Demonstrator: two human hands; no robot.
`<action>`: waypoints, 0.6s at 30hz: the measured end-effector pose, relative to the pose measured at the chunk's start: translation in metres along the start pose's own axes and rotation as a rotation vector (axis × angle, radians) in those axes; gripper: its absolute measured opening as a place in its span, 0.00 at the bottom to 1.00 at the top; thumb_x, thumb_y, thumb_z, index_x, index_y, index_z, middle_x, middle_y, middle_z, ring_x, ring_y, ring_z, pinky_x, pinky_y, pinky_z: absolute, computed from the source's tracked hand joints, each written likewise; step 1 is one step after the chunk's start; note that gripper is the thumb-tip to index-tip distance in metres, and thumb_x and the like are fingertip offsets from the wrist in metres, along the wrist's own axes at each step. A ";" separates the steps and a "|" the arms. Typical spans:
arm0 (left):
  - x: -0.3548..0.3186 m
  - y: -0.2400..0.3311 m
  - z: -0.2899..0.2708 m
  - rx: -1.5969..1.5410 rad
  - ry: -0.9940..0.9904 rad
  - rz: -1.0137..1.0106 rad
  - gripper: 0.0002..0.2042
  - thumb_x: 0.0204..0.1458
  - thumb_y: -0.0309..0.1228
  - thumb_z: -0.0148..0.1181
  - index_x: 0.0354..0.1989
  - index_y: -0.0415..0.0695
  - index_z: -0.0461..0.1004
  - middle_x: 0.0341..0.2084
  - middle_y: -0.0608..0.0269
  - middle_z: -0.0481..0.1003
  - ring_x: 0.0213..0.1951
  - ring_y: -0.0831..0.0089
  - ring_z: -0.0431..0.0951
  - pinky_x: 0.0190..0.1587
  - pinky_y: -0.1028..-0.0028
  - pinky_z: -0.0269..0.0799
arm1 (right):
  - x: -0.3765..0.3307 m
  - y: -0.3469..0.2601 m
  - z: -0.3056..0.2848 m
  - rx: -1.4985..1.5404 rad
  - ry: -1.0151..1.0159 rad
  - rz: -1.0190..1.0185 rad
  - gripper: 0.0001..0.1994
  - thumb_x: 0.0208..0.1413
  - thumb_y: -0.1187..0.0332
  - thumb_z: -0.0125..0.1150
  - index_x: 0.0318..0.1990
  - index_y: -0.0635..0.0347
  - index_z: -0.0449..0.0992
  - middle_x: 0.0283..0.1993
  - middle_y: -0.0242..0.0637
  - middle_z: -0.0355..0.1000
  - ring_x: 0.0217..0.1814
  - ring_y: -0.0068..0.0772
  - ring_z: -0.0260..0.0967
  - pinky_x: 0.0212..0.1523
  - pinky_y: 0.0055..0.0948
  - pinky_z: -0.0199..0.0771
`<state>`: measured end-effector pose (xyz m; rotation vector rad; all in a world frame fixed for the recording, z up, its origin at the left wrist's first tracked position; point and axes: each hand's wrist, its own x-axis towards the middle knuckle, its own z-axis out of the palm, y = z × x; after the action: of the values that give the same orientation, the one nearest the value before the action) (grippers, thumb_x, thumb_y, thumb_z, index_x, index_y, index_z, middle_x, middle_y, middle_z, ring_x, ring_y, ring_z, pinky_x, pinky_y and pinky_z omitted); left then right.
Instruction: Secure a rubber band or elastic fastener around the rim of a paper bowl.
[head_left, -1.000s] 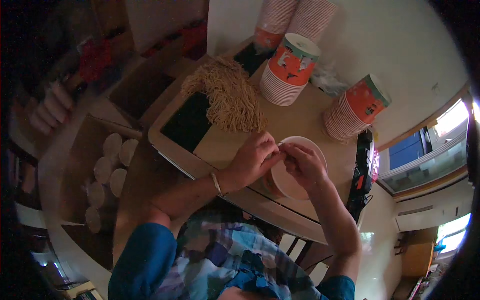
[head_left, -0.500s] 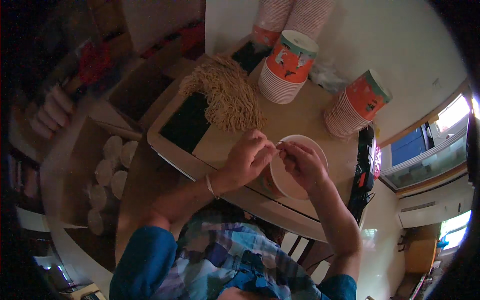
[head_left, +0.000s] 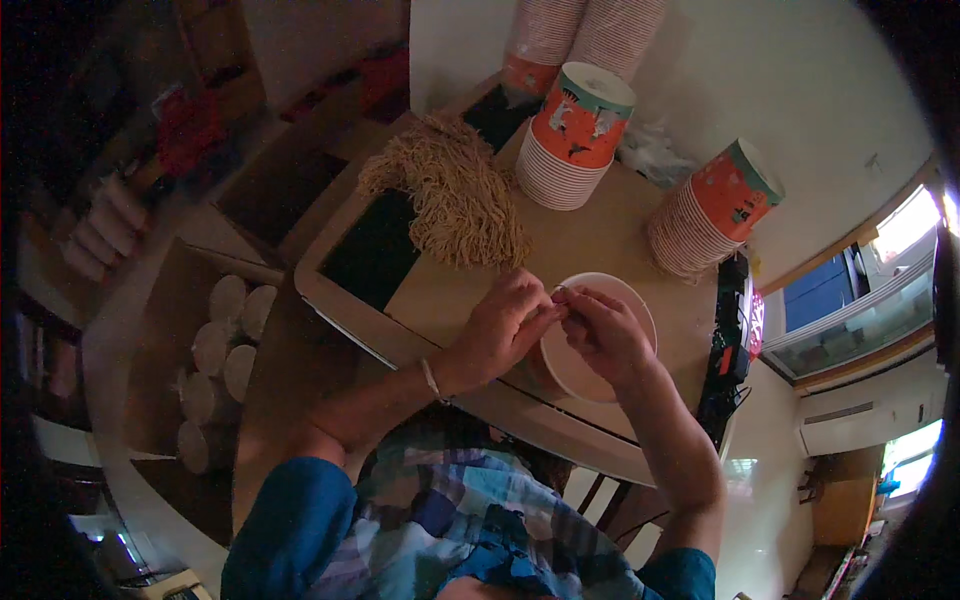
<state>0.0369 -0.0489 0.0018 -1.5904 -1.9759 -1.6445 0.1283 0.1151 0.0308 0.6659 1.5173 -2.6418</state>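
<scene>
A small piece (head_left: 557, 292), unidentifiable, is being pinched in the closed fingertips of left hand (head_left: 500, 328) and right hand (head_left: 610, 335). Beneath the right, a paper tub (head_left: 578, 375) is being overhung. Beyond the left, a tan strand bundle (head_left: 455, 195) is being supported.

- left hand (head_left: 500, 328) pinches above the left rim of the open paper tub (head_left: 575, 372);
- right hand (head_left: 608, 335) hangs over the tub, fingertips meeting the left's around a thin piece (head_left: 557, 291), barely discernible;
- tan strand bundle (head_left: 455, 195) lies beyond the tub, leftward;
- orange-and-green container stack (head_left: 575, 135) stands beyond the tub;
- cardboard box (head_left: 158, 345) sits well left of the tub
</scene>
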 end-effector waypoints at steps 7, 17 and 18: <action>-0.007 0.000 -0.001 -0.081 0.063 -0.051 0.08 0.54 0.26 0.58 0.40 0.40 0.69 0.37 0.55 0.68 0.42 0.58 0.70 0.47 0.65 0.65 | 0.002 0.002 -0.005 0.016 -0.050 -0.015 0.10 0.63 0.66 0.53 0.42 0.64 0.74 0.32 0.32 0.73 0.23 0.17 0.63 0.21 0.15 0.63; -0.007 0.006 0.000 -0.099 0.019 -0.108 0.11 0.55 0.27 0.58 0.46 0.42 0.74 0.41 0.57 0.70 0.47 0.63 0.71 0.52 0.67 0.66 | 0.007 0.012 -0.010 0.125 -0.075 0.018 0.10 0.63 0.67 0.53 0.44 0.64 0.72 0.32 0.32 0.72 0.26 0.19 0.64 0.25 0.18 0.66; -0.007 0.007 0.000 -0.097 0.018 -0.106 0.11 0.55 0.27 0.58 0.46 0.42 0.74 0.41 0.57 0.70 0.47 0.63 0.71 0.52 0.67 0.66 | 0.008 0.011 -0.010 0.125 -0.077 0.016 0.10 0.63 0.67 0.53 0.44 0.64 0.72 0.32 0.32 0.72 0.26 0.19 0.64 0.25 0.18 0.66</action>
<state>0.0447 -0.0545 0.0018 -1.5197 -2.0335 -1.8133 0.1276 0.1193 0.0145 0.5729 1.3309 -2.7344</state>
